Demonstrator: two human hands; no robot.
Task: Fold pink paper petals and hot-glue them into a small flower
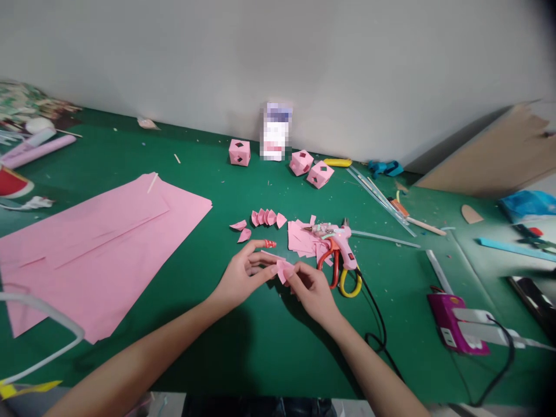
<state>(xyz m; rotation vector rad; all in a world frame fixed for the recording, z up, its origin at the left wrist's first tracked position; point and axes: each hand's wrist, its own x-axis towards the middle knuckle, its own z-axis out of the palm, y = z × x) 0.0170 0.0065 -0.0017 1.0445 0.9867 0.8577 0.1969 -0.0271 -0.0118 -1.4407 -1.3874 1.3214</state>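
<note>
Between my two hands, just above the green table (269, 353), is a small folded piece of pink paper (282, 271). My left hand (247, 269) pinches its left side; the index finger, with a red-and-white wrap on it, points outward. My right hand (311, 288) grips the other side between thumb and fingers. Beyond them lies a row of folded pink paper pieces (267, 218), with two more pieces (243, 234) at its left. A pile of pink paper strips (302, 237) lies ahead of my right hand, partly under a pink glue gun (345, 246).
Red-handled pliers (334, 269) and a yellow handle loop (350, 284) sit by the glue gun's black cord (377, 307). Pink cubes (239, 152) stand at the back. Large pink sheets (108, 249) cover the left. A purple power strip (454, 324) and cardboard (482, 156) are at right.
</note>
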